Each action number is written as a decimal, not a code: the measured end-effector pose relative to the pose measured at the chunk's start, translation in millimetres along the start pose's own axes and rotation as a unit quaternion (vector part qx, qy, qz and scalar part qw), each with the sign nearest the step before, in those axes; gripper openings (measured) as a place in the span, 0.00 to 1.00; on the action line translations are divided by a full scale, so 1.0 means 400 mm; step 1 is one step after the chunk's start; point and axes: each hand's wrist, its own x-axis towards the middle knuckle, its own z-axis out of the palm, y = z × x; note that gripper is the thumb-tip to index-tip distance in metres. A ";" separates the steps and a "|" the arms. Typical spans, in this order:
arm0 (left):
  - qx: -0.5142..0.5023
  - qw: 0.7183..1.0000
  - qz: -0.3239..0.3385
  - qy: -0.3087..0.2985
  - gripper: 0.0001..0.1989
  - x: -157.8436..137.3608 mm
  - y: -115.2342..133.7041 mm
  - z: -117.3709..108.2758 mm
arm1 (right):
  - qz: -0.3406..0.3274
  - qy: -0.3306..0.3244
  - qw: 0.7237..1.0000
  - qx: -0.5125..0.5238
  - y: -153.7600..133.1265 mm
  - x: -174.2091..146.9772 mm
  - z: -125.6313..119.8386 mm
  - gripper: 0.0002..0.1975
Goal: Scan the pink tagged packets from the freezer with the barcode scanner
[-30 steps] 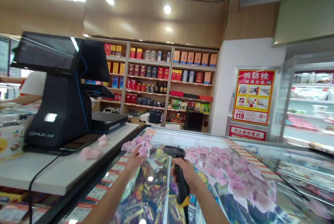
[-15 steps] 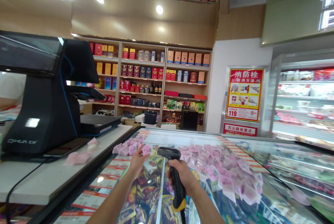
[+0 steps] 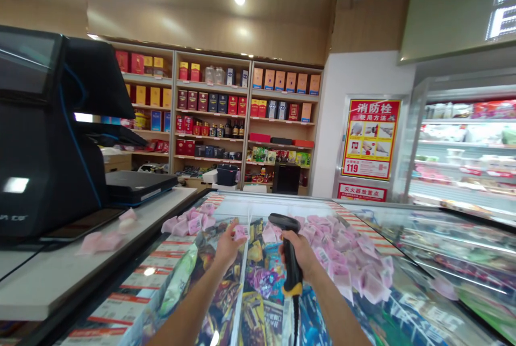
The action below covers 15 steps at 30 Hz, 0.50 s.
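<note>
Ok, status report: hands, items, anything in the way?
Left fingers: pinching pink barcoded packet. Right fingers: wrapped around black scanner. Nothing clearly blocking; pink packet piles lie nearby.

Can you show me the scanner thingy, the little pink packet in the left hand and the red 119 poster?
Barcode scanner [image 3: 291, 264], head view: on its black handle.
Little pink packet [image 3: 241, 232], head view: on its front.
Red 119 poster [image 3: 370, 139], head view: on its yellow picture panel.

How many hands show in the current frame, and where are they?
2: the left hand, just left of centre, pinching a pink packet; the right hand, right of centre, gripping a black scanner. No other shows.
</note>
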 end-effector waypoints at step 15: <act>0.346 0.936 0.062 -0.037 0.26 -0.061 0.019 0.201 | 0.009 0.122 0.992 0.033 0.004 0.035 -0.174 0.10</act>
